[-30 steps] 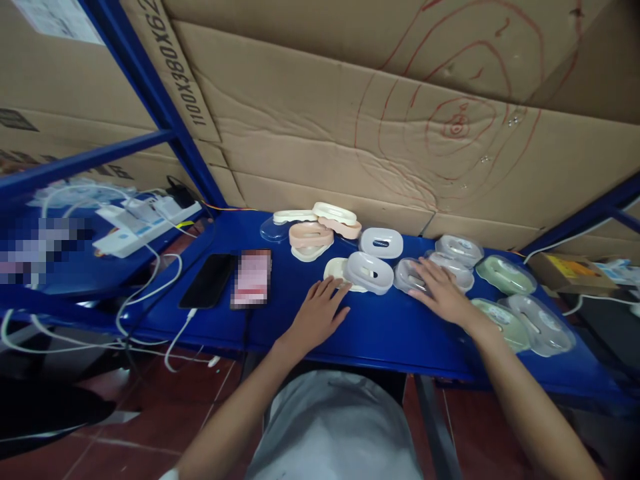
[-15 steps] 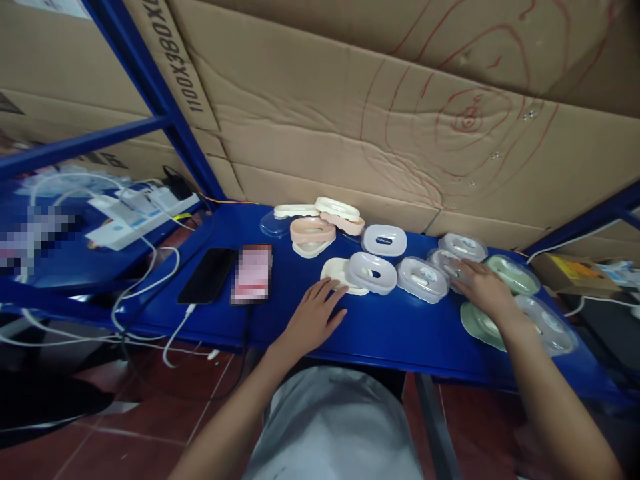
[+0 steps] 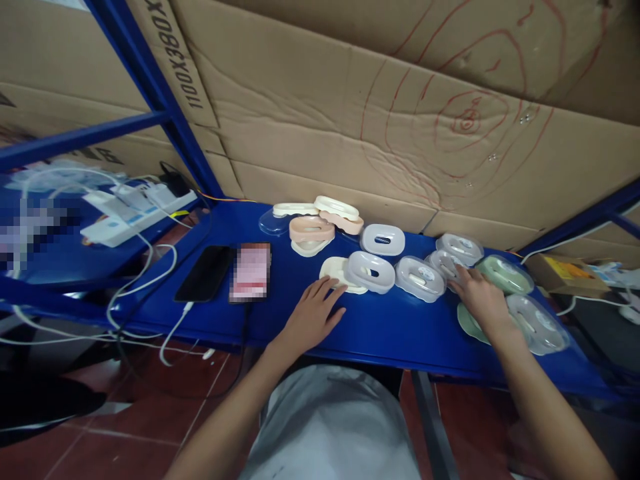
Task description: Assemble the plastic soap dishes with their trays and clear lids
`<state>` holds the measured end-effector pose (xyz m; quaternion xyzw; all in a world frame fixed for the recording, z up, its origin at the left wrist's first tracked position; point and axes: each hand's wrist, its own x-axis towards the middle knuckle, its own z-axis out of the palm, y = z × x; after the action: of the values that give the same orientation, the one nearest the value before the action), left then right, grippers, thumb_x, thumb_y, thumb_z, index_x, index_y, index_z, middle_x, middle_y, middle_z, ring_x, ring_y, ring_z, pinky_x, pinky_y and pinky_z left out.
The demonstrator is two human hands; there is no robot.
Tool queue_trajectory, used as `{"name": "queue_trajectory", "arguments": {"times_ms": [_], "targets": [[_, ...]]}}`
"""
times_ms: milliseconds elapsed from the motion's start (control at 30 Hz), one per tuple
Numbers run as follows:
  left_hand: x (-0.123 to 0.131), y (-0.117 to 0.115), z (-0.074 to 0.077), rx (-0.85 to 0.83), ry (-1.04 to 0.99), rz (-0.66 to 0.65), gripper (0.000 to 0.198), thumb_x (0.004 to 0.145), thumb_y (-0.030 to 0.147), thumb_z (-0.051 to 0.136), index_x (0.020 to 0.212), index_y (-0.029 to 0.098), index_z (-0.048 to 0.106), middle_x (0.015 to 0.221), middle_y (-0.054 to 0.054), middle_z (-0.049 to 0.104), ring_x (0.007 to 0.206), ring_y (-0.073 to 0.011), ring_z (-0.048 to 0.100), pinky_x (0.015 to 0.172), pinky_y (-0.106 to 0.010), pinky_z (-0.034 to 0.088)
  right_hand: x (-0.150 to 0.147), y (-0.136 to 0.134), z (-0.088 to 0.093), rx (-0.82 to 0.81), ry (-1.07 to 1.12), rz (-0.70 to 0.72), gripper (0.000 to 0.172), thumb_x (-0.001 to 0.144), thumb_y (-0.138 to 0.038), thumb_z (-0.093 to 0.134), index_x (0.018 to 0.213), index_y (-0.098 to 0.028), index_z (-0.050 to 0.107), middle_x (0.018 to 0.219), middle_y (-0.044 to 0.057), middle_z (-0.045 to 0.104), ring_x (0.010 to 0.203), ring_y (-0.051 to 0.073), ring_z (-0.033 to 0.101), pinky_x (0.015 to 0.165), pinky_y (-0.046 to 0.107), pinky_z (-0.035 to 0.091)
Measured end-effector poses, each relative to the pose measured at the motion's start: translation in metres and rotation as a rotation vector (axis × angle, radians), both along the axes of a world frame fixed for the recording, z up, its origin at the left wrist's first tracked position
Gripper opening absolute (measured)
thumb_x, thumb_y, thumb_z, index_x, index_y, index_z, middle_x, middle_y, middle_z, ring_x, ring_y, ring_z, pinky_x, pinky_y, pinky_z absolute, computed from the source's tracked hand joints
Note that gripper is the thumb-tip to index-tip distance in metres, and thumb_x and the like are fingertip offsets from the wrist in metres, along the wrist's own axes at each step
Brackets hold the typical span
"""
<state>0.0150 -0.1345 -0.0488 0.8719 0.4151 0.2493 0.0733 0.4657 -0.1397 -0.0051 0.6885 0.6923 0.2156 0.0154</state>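
My left hand [image 3: 313, 313] lies open on the blue tabletop with its fingers spread. Its fingertips touch the near edge of a cream soap dish part [image 3: 333, 269]. A pale grey soap dish [image 3: 379, 268] with a slot overlaps that part. At the right, my right hand [image 3: 480, 297] has bent fingers closed at the right edge of a small grey soap dish [image 3: 443, 261]; its thumb is partly hidden. Around it are a clear-covered grey dish [image 3: 420, 279], another one behind [image 3: 460, 247], a green dish [image 3: 505, 273], and a covered grey dish [image 3: 540, 327]. Under my wrist a green part [image 3: 469, 325] shows.
Cream and peach dishes [image 3: 313, 229] are piled at the back, beside a grey tray [image 3: 383, 240]. Two phones lie left, one black [image 3: 205, 273], one lit [image 3: 250, 272]. A power strip [image 3: 120, 220] trails white cables. Cardboard [image 3: 300, 120] walls the back; a blue post [image 3: 135, 67] stands left.
The fingers of my right hand have drawn together at the small grey dish's edge. My left hand stays in place. The view has shifted slightly.
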Motion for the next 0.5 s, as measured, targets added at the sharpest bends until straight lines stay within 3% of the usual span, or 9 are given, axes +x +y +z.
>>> {"name": "queue_trajectory", "arguments": {"times_ms": [167,333,500], "targets": [[0.000,-0.001,0.004,-0.006,-0.005,0.000,0.045,0.106,0.031,0.057,0.150,0.022,0.055,0.153,-0.014,0.059,0.150,-0.0338,0.049,0.122,-0.056,0.046,0.004,0.003,-0.003,0.003,0.003,0.075,0.063,0.102,-0.035,0.042,0.165,-0.025,0.039,0.134,0.019,0.071,0.111,0.041,0.073,0.089,0.059,0.062],[0.001,-0.002,0.006,-0.005,0.002,-0.002,0.045,0.107,0.031,0.057,0.151,0.022,0.054,0.153,-0.014,0.058,0.150,-0.0334,0.049,0.123,-0.055,0.046,0.007,0.018,-0.002,-0.043,0.176,0.176,0.066,0.103,-0.038,0.045,0.167,-0.029,0.034,0.163,0.014,0.052,0.144,0.038,0.056,0.108,0.059,0.056],[0.001,-0.002,0.007,-0.024,0.014,-0.001,0.046,0.107,0.030,0.057,0.152,0.021,0.054,0.154,-0.013,0.057,0.151,-0.0331,0.047,0.123,-0.054,0.045,0.011,0.029,-0.003,-0.100,0.219,0.246,0.065,0.102,-0.027,0.042,0.167,-0.027,0.037,0.164,0.013,0.051,0.150,0.035,0.051,0.115,0.059,0.053]]}}
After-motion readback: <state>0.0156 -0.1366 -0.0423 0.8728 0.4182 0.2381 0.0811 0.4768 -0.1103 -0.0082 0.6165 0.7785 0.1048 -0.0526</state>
